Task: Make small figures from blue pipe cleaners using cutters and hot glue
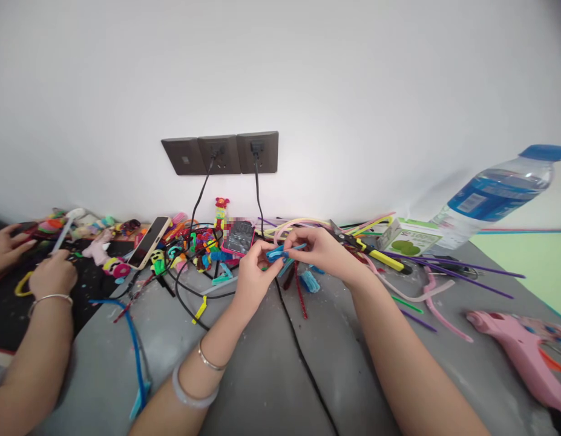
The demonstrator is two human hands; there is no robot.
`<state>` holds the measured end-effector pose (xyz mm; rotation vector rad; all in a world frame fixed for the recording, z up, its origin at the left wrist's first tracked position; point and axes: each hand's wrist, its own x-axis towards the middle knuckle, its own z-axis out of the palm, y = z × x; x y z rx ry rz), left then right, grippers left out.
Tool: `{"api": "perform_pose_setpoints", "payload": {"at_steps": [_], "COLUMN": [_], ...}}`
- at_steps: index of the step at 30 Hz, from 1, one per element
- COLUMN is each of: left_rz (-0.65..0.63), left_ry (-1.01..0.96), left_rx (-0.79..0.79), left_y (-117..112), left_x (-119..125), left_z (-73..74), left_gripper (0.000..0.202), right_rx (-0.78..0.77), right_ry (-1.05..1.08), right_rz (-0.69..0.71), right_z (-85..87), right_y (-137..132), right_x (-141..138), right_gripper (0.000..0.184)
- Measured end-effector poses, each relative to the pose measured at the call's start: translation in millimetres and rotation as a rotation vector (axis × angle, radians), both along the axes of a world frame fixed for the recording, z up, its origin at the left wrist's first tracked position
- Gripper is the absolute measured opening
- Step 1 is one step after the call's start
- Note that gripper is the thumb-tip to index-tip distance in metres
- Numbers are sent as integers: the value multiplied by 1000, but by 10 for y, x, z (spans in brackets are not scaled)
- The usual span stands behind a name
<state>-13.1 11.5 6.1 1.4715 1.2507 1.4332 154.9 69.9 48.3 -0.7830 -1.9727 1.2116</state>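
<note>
My left hand [253,275] and my right hand [319,251] meet above the grey table [271,375], both pinched on a folded blue pipe cleaner [280,252]. The left fingers grip its left end, the right fingers hold the strand running to the right. Below them lie a red pipe cleaner [301,297] and a light blue fuzzy piece [310,281]. A black cable [302,357] runs along the table between my forearms.
Another person's hands [53,272] work at the far left over colourful bits. A phone [148,242], a pink glue gun [525,351], yellow-handled cutters [380,257], a water bottle [493,200] and purple pipe cleaners [471,272] lie around. Wall sockets [221,154] sit behind.
</note>
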Motion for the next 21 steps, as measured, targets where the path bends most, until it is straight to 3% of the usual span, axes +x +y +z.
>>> {"api": "perform_pose_setpoints", "payload": {"at_steps": [15, 21], "left_rz": [-22, -23], "left_ry": [41, -38], "left_rx": [67, 73], "left_y": [-17, -11], "left_x": [-43, -36], "left_z": [-24, -11], "left_gripper": [21, 24], "right_rx": [42, -61], "right_ry": [1, 112], "right_rz": [-31, -53], "right_z": [10, 52], "right_y": [15, 26], "right_x": [31, 108], "right_gripper": [10, 17]}}
